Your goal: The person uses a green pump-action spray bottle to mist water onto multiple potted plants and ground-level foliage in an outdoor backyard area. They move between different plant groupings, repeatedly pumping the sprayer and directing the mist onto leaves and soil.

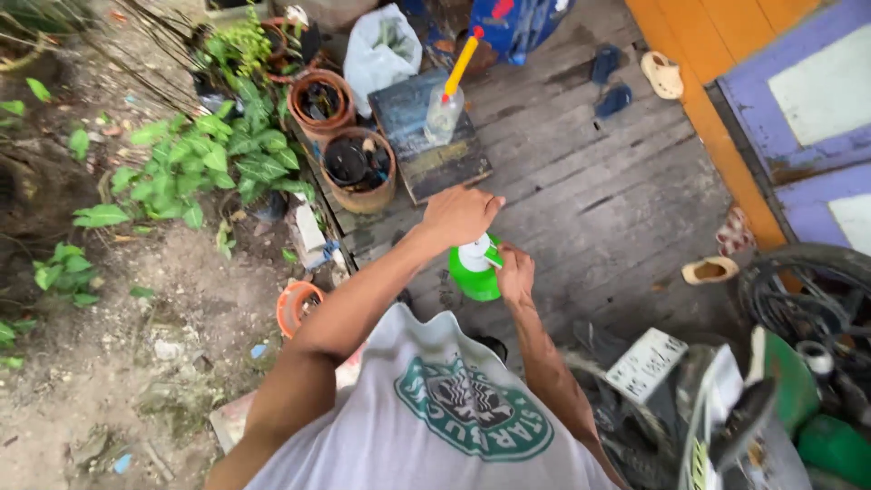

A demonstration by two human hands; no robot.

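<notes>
Above the wooden deck, the left hand and right hand both grip a green spray bottle.

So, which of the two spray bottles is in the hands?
The green bottle, held by both hands; the clear bottle with the yellow stem stands apart on a dark board.

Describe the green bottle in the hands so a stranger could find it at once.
On the grey wooden deck, look just in front of the person's white shirt. The left hand and right hand meet on a green spray bottle. Unlike the clear bottle farther away, it has a white top.
</notes>
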